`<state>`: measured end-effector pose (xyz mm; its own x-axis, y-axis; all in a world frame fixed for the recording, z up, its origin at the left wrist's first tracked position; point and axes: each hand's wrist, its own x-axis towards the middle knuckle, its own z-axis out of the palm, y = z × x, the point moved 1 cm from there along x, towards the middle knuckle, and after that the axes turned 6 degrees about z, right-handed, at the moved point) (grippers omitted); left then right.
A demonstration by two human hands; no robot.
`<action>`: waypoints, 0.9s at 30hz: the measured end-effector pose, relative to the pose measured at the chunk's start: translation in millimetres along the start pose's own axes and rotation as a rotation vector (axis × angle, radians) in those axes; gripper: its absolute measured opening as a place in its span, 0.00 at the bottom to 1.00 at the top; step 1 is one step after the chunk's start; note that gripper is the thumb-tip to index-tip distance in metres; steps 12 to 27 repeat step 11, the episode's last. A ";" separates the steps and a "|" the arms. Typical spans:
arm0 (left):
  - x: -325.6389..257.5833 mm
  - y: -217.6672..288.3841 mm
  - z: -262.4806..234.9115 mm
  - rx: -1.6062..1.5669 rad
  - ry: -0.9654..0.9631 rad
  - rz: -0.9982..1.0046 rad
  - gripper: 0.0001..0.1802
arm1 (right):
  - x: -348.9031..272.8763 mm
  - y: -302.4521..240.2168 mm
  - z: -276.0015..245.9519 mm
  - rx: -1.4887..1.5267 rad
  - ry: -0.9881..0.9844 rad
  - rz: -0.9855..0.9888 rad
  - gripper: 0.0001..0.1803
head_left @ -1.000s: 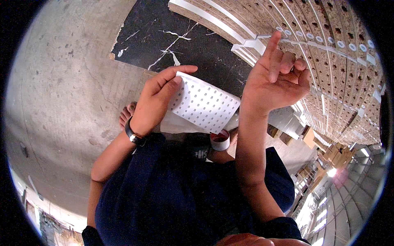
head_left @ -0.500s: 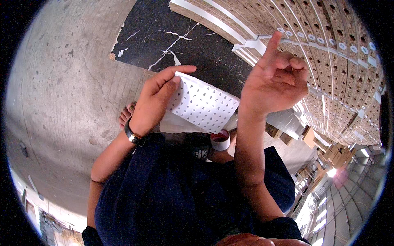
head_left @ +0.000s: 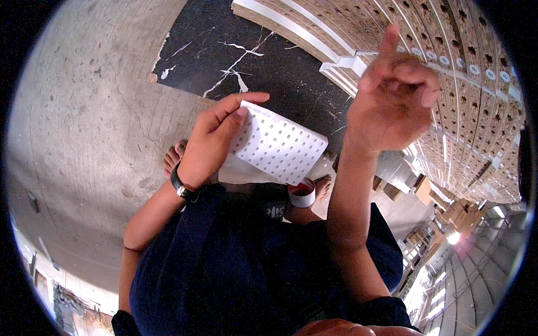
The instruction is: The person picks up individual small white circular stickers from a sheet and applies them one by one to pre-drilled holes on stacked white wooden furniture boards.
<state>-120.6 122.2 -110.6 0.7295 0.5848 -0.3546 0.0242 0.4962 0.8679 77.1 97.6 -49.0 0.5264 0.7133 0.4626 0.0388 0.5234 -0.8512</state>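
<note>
My left hand (head_left: 210, 131), with a dark watch at the wrist, pinches the left end of a white sheet (head_left: 286, 143) between thumb and fingers. Small dark-outlined marks cover the sheet in rows, and a paler layer hangs below it. Up at the right, my right hand (head_left: 395, 101) is raised in front of a stack of boards (head_left: 454, 106), index finger stretched out, the other fingers loosely curled. No object shows in it. The fingertip is near a row of round white stickers (head_left: 474, 69) along the board edges; contact cannot be made out.
A black board with white veins (head_left: 252, 61) lies on the concrete floor (head_left: 95, 112) ahead. Below the sheet stands a white, round, hollow thing, red inside (head_left: 302, 196), beside my bare foot (head_left: 323, 187). More boards or boxes (head_left: 459, 213) stand farther right.
My right hand has moved right and slightly up along the boards, its index finger still stretched out. My left hand and the sheet have hardly moved.
</note>
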 end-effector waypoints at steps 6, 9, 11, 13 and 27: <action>-2.1 -0.9 -1.2 -0.024 0.000 -0.005 0.16 | -21.5 14.1 9.2 -0.153 0.034 -0.035 0.15; -2.1 0.0 -1.2 -0.062 0.009 0.009 0.16 | -33.6 17.4 5.4 -0.184 0.460 0.084 0.14; -2.9 -0.1 -1.7 -0.061 0.020 0.033 0.16 | -32.6 20.5 -7.0 -0.317 0.428 0.119 0.14; -2.9 -0.1 -1.7 -0.061 0.020 0.033 0.16 | -32.6 20.5 -7.0 -0.317 0.428 0.119 0.14; -2.9 -0.1 -1.7 -0.061 0.020 0.033 0.16 | -32.6 20.5 -7.0 -0.317 0.428 0.119 0.14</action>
